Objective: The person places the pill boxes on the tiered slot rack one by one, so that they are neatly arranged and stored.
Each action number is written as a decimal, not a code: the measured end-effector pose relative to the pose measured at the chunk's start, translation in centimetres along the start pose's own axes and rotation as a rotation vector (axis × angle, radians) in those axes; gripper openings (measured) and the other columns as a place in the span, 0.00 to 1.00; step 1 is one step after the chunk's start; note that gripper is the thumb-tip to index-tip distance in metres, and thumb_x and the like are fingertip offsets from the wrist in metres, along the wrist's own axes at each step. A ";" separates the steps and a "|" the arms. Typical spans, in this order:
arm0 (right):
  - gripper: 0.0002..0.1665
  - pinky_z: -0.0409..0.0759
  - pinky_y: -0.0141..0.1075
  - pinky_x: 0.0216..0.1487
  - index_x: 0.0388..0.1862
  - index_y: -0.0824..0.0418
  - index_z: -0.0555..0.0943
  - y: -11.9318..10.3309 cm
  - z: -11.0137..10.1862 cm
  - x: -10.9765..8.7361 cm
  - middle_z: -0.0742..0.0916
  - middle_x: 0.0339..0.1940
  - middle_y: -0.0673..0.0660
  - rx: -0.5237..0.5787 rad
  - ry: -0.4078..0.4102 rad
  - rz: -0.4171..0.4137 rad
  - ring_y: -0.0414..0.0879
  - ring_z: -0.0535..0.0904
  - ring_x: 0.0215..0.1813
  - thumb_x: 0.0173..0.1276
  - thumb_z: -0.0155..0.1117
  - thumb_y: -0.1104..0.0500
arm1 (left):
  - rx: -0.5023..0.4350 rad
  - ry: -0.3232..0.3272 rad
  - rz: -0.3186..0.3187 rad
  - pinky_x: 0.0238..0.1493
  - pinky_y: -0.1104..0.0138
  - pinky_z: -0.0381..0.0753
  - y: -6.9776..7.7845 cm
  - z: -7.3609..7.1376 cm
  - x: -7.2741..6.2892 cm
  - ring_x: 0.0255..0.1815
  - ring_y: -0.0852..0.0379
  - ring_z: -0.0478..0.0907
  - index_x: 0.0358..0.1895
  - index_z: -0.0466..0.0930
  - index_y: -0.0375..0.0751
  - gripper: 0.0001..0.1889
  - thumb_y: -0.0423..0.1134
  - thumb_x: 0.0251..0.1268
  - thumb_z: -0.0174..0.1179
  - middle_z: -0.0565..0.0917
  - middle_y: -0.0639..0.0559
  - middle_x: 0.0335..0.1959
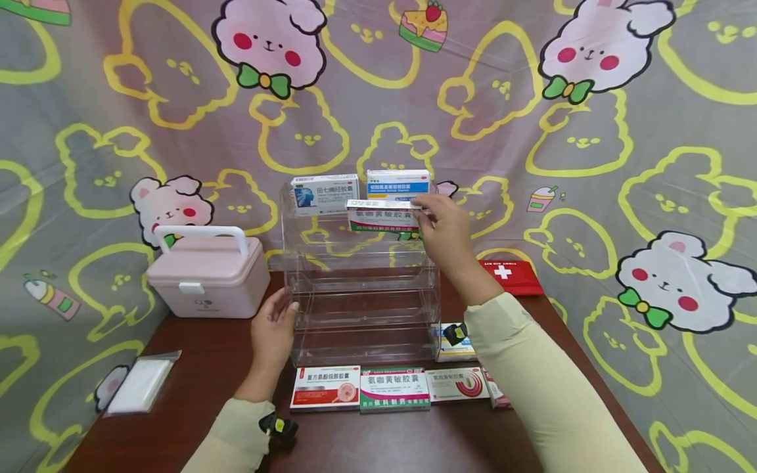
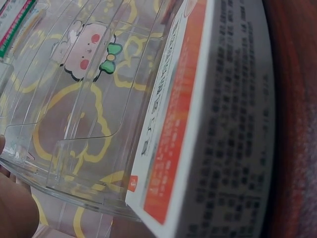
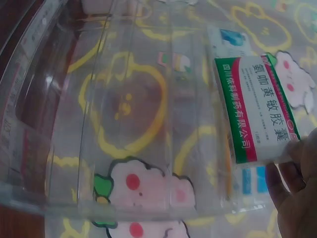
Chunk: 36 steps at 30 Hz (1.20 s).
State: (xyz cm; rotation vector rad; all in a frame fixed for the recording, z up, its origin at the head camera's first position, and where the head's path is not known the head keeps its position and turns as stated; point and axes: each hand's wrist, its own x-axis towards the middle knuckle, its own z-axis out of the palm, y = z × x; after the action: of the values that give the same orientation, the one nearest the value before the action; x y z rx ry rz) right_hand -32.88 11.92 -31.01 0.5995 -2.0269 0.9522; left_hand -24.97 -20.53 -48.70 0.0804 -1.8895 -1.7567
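My right hand (image 1: 446,236) pinches a medicine box (image 1: 383,217) by its right end, in front of the top tier of a clear tiered display rack (image 1: 363,284). The box is white with green and pink bands, and its printed face shows in the right wrist view (image 3: 255,109). Behind it, on the top tier, stand a white box with a blue head picture (image 1: 325,196) and a blue-and-white box (image 1: 397,184). My left hand (image 1: 275,328) rests at the rack's left side, fingers loosely bent, the thumb by its edge.
Along the rack's front lie a red-and-white box (image 1: 325,389), a green-and-pink box (image 1: 394,389) and a box with red rings (image 1: 457,385); another is partly under my right sleeve. A pink case (image 1: 207,276) and white packet (image 1: 144,384) sit left, a red first aid pouch (image 1: 513,278) right.
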 end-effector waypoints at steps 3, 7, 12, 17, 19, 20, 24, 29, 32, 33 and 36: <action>0.10 0.91 0.51 0.55 0.52 0.65 0.92 -0.2 1.1 0.4 0.92 0.54 0.63 -0.047 -0.063 -0.025 0.59 0.89 0.54 0.74 0.72 0.68 | 0.001 0.002 -0.009 0.79 0.64 0.77 0.0 0.1 -0.1 0.75 0.37 0.78 0.71 0.78 0.26 0.23 0.25 0.77 0.65 0.82 0.31 0.71; 0.12 0.89 0.52 0.59 0.55 0.63 0.92 -0.4 2.3 0.5 0.92 0.55 0.61 -0.076 -0.143 -0.028 0.57 0.89 0.59 0.76 0.70 0.67 | -0.009 0.002 -0.008 0.79 0.63 0.77 0.2 0.2 -0.2 0.75 0.37 0.78 0.71 0.79 0.26 0.23 0.25 0.76 0.65 0.83 0.31 0.71; 0.13 0.88 0.52 0.59 0.56 0.61 0.92 -0.8 3.6 0.5 0.92 0.57 0.60 -0.080 -0.219 0.013 0.57 0.88 0.60 0.78 0.67 0.67 | -0.015 -0.005 0.002 0.80 0.57 0.76 0.2 0.3 -0.2 0.75 0.37 0.79 0.71 0.78 0.26 0.23 0.25 0.76 0.66 0.83 0.31 0.70; 0.12 0.88 0.51 0.57 0.55 0.61 0.92 -1.1 4.9 0.5 0.93 0.55 0.58 -0.065 -0.233 0.006 0.56 0.89 0.57 0.78 0.67 0.67 | -0.015 -0.008 -0.001 0.79 0.59 0.76 0.1 0.3 -0.2 0.75 0.37 0.78 0.71 0.78 0.26 0.23 0.25 0.76 0.65 0.82 0.31 0.71; 0.13 0.88 0.50 0.57 0.55 0.61 0.92 -1.3 5.4 0.5 0.93 0.54 0.58 -0.047 -0.236 0.009 0.56 0.89 0.57 0.78 0.66 0.67 | -0.011 -0.009 -0.003 0.78 0.65 0.77 0.0 0.2 -0.2 0.75 0.37 0.78 0.71 0.78 0.26 0.23 0.25 0.77 0.65 0.82 0.31 0.71; 0.13 0.88 0.49 0.56 0.55 0.62 0.92 -1.4 5.7 0.5 0.93 0.55 0.59 -0.037 -0.240 0.012 0.56 0.89 0.57 0.78 0.66 0.68 | -0.010 -0.010 -0.003 0.77 0.68 0.78 0.0 0.2 -0.2 0.75 0.37 0.78 0.71 0.78 0.26 0.23 0.25 0.77 0.65 0.82 0.31 0.71; 0.13 0.89 0.49 0.55 0.56 0.62 0.92 -1.9 6.7 0.4 0.93 0.56 0.59 0.004 -0.260 0.020 0.55 0.88 0.58 0.79 0.66 0.67 | -0.015 -0.008 0.002 0.71 0.79 0.78 -0.2 0.1 0.0 0.74 0.36 0.78 0.71 0.78 0.26 0.23 0.24 0.77 0.65 0.82 0.29 0.70; 0.12 0.91 0.47 0.59 0.57 0.61 0.92 -2.5 7.8 0.2 0.92 0.58 0.59 0.009 -0.284 0.035 0.55 0.88 0.61 0.81 0.67 0.64 | 0.005 0.000 0.002 0.67 0.84 0.78 -0.4 -0.1 0.2 0.73 0.41 0.80 0.71 0.79 0.27 0.22 0.25 0.77 0.64 0.82 0.29 0.70; 0.12 0.92 0.45 0.59 0.58 0.61 0.92 -2.6 8.4 0.1 0.92 0.58 0.60 0.027 -0.282 0.056 0.54 0.89 0.60 0.81 0.67 0.63 | 0.014 -0.001 -0.005 0.68 0.84 0.78 -0.5 -0.1 0.2 0.73 0.41 0.79 0.72 0.78 0.27 0.23 0.25 0.77 0.64 0.82 0.30 0.71; 0.12 0.92 0.45 0.59 0.58 0.61 0.91 -2.6 8.5 0.1 0.92 0.57 0.61 0.038 -0.277 0.066 0.54 0.89 0.60 0.81 0.68 0.63 | 0.011 -0.001 -0.008 0.68 0.83 0.78 -0.5 -0.1 0.2 0.74 0.40 0.79 0.72 0.78 0.27 0.23 0.25 0.77 0.64 0.82 0.30 0.71; 0.12 0.93 0.43 0.57 0.57 0.63 0.91 -2.6 8.9 0.0 0.92 0.54 0.62 0.076 -0.267 0.106 0.55 0.91 0.57 0.81 0.68 0.62 | 0.008 -0.010 -0.013 0.69 0.82 0.78 -0.4 0.0 0.2 0.75 0.37 0.78 0.72 0.77 0.27 0.23 0.25 0.78 0.64 0.81 0.30 0.72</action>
State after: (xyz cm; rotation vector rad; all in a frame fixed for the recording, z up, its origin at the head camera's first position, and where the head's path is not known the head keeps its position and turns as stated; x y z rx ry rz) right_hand -35.23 3.34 -33.47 0.6964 -2.2854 1.0624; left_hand -25.24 -20.65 -48.99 0.0875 -1.9078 -1.7613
